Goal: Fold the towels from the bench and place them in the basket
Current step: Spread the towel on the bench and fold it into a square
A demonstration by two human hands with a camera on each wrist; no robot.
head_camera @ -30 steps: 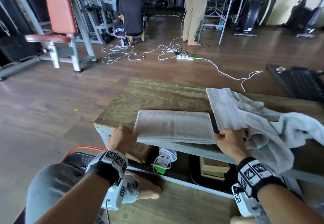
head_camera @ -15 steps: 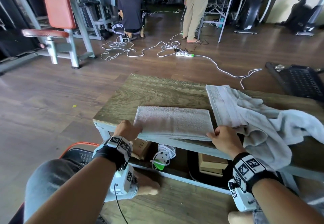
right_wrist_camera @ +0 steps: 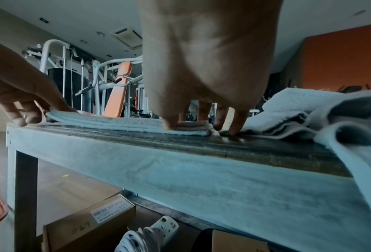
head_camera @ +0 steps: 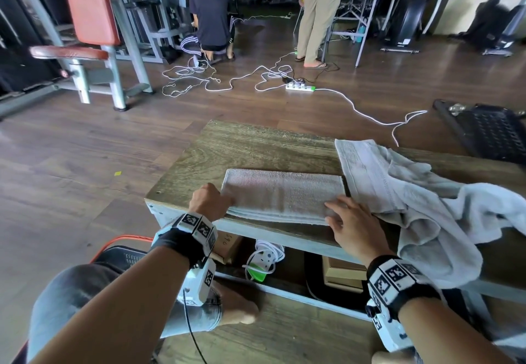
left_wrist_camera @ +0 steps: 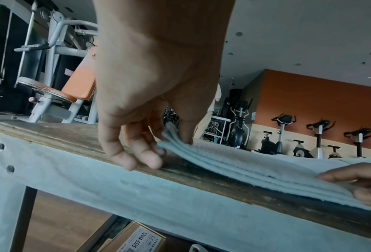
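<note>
A grey folded towel [head_camera: 284, 195] lies in several layers along the near edge of the wooden bench [head_camera: 242, 147]. My left hand [head_camera: 223, 201] pinches its left end, thumb on top and fingers below, as the left wrist view shows at the left hand [left_wrist_camera: 169, 146] on the folded towel [left_wrist_camera: 245, 163]. My right hand [head_camera: 338, 211] lies on the towel's right near corner with fingers spread and straight. In the right wrist view the right hand [right_wrist_camera: 201, 124] presses down at the end of the folded towel [right_wrist_camera: 115, 122]. A black basket with an orange rim [head_camera: 122, 248] shows behind my left arm.
A loose heap of grey towels [head_camera: 427, 210] covers the bench's right side and hangs over its front edge. Cardboard boxes [head_camera: 227, 247] and a power strip [head_camera: 264, 261] sit under the bench. A black crate [head_camera: 489, 130] stands on the floor at right. Two people and cables are farther off.
My right hand has let go of the towel's right near corner and now lies flat on it with fingers spread. My left hand keeps its hold on the left end.
</note>
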